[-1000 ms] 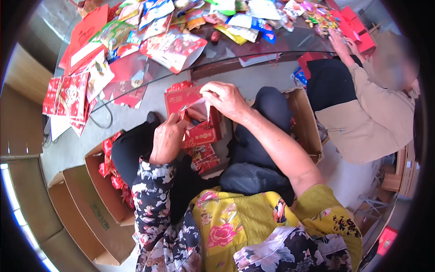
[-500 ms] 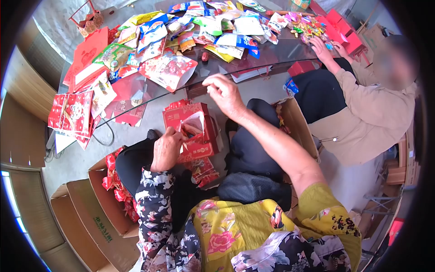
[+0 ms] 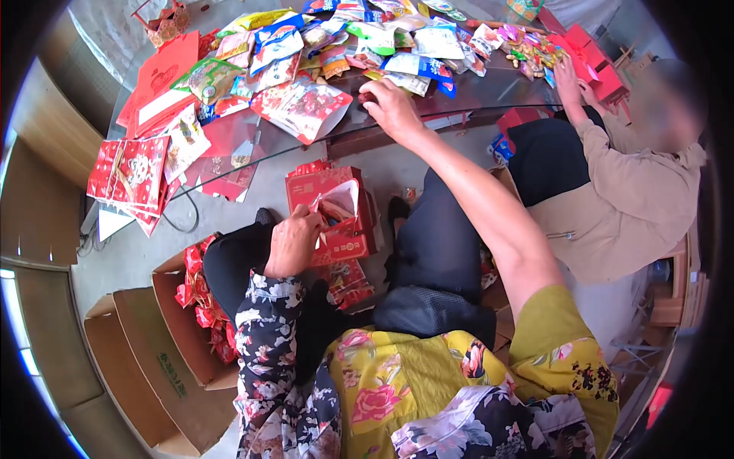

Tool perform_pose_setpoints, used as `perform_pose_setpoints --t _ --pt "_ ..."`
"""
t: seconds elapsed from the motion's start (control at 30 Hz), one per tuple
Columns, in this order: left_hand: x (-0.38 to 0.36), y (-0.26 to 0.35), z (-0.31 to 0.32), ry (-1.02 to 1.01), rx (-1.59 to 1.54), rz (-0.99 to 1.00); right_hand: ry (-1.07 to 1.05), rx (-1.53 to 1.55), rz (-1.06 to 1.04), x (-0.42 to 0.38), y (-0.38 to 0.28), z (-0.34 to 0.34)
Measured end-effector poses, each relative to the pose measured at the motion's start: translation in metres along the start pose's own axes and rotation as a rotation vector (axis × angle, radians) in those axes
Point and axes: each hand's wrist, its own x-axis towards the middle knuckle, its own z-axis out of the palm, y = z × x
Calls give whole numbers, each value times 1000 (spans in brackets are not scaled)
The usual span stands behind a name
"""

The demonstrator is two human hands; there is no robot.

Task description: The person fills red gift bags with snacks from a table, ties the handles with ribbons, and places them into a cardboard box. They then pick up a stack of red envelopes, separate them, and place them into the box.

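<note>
While the left hand point(image 3: 292, 243) pinched the red gift bag's point(image 3: 336, 210) mouth open on the lap, the right hand point(image 3: 391, 107) closed on a small red sweet point(image 3: 365, 98) at the glass table point(image 3: 489, 84) edge; the one-handed bag could sag shut

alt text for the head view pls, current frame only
Seen from above, a seated person's left hand holds open a red gift bag on their lap while the right hand reaches to a glass table strewn with snack packets. A second person sits alongside; cardboard boxes stand beside them.
</note>
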Motion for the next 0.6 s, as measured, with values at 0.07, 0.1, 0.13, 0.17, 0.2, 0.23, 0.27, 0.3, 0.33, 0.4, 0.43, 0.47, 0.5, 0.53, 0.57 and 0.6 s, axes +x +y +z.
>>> perform_pose_setpoints --t 0.07,0.1,0.13,0.17,0.2,0.23,0.27,0.3,0.33,0.4,0.43,0.47,0.5,0.53,0.57,0.6 --pt "-1 -2 1 8 12 8 44 179 73 -15 -23 -10" --pt "-1 -3 2 10 14 11 45 240 103 -26 -32 -13" --pt "-1 -4 4 19 11 18 26 249 112 -36 -51 -17" --pt "-1 -3 4 14 22 13 -62 289 187 -46 -74 -26" --pt "0 -2 3 9 34 12 -145 325 263 -56 -87 -29" --pt "1 -2 4 -9 49 -9 -160 360 177 -68 -87 -21" --pt "0 -1 3 -17 45 -9 -166 295 102 -78 -94 -16" --pt "1 1 2 -20 42 -11 -191 318 132 -86 -101 -15" --pt "1 1 1 -21 39 -12 -216 341 159 -91 -106 -14" --pt "1 0 1 -28 49 -23 -187 336 130 -96 -107 -12" --pt "1 -1 1 -21 54 -14 -218 357 210 -97 -109 -15" --pt "1 -1 1 -14 58 -3 -248 377 290 -98 -110 -17" --pt "0 0 0 -16 57 -2 -248 376 292 -103 -110 -17" --pt "1 1 -1 1 36 -10 -288 372 279 -108 -107 -18" --pt "1 3 -1 17 14 -17 -328 366 266 -112 -106 -19" --pt "2 4 0 15 13 -15 -420 417 321 -117 -109 -19"
